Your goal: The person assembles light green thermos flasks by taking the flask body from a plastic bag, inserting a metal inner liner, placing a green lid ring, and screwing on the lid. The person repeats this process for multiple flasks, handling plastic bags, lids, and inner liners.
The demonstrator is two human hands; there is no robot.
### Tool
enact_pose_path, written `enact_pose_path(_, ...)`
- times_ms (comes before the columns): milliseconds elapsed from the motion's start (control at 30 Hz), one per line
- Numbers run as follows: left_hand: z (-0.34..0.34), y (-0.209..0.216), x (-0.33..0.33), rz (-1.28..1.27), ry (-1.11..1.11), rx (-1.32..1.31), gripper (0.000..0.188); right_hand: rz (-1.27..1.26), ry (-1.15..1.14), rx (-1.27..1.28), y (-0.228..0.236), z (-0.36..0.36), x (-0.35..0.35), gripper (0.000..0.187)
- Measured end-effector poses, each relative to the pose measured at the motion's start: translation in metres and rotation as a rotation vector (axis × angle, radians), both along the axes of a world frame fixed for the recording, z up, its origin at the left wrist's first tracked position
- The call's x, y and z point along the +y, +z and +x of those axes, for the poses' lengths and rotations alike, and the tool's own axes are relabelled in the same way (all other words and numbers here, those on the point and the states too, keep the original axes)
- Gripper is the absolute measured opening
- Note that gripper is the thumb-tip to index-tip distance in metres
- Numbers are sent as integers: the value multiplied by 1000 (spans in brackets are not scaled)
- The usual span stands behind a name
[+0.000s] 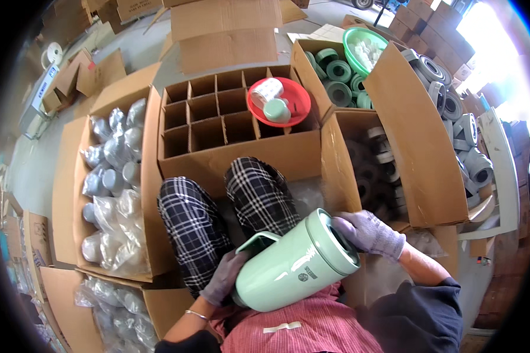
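Observation:
A large mint-green tumbler (294,267) with a side handle lies tilted across my lap, its lidded top toward the right. My left hand (225,276), in a grey glove, is closed on its lower end beside the handle; the tumbler partly hides those fingers. At the other end, my right hand (368,233), also gloved, grips the edge of the lid (335,238), with its fingertips partly out of sight. Beyond my knees, a red bowl (303,97) holding a white roll and a small green-capped container rests on a divided carton (235,152).
To the left, an open carton (150,235) holds several plastic-wrapped tumblers (116,153). Green ring-shaped lids (338,70) fill a box at the far right, beside a green basin (350,50) of small white parts. A nearer carton holds dark lids; a raised flap (421,141) stands beside it.

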State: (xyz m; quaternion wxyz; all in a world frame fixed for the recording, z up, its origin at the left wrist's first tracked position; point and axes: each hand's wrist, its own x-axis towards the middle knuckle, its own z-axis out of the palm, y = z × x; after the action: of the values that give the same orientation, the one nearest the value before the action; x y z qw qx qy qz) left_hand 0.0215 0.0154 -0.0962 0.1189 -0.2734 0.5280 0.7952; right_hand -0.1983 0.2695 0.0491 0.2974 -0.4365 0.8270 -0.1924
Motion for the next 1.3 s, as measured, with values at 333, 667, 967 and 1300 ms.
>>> enact_pose_path(333,4,19,-14,-385,-364,360,27,-627,-67,-128,-4,-5,11,62)
enact_pose_path(667,-54,157,-7,-1409,-305,911,36,-645,-720,-1056,-73,-14,-9,53)
enact_pose_path(967,-56,163,-12,-1444,-259,894,26,-659,-742,-1113,-45,-9,-39,53)
enact_pose_path(1300,-64,152,-14,-1168,-49,800,19,-773,-533,-998,-31,-17,-44,61)
